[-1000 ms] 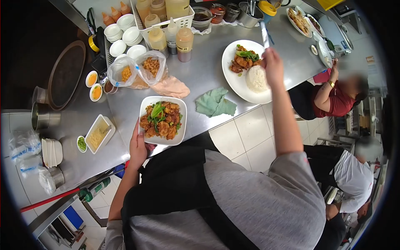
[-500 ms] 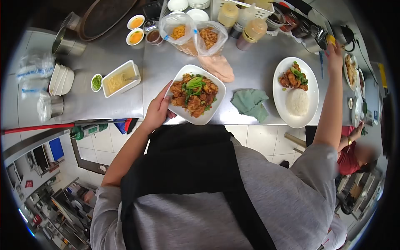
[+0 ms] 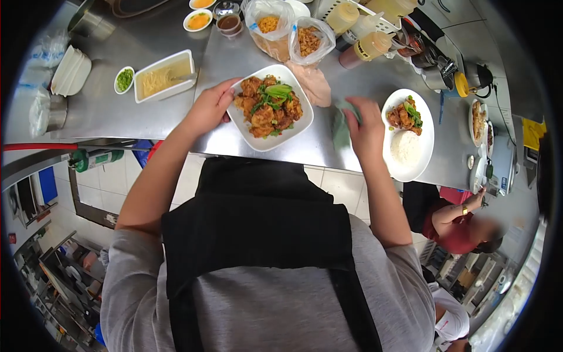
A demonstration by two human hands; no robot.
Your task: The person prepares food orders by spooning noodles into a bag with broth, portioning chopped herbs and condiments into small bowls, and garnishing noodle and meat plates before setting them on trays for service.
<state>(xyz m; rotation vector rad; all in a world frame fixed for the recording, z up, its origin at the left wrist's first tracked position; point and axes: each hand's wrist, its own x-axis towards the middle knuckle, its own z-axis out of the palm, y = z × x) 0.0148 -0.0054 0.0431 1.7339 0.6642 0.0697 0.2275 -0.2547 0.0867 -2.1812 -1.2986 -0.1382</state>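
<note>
My left hand (image 3: 212, 107) grips the left edge of a white square dish (image 3: 256, 142). In the dish are browned, sauced chunks (image 3: 261, 114) topped with green leaves (image 3: 278, 92). Just right of it, my right hand (image 3: 368, 129) is curled on a green cloth (image 3: 341, 132), which is smeared by motion and partly hidden behind the fingers. Beside that hand lies a white oval plate (image 3: 425, 144) bearing a rice mound (image 3: 406, 148) and similar chunks with greens (image 3: 404, 116).
Behind the dish stand plastic bags of crispy bits (image 3: 308, 42), a pinkish cloth (image 3: 314, 85) and squeeze bottles (image 3: 366, 50). To the left are a noodle container (image 3: 164, 76) and a small bowl of chopped greens (image 3: 124, 80). A co-worker in red (image 3: 454, 229) is at right.
My right hand has come back from the yellow-topped item at the far right to the green cloth, which is now bunched narrower. My left hand stays on the dish. The view has shifted.
</note>
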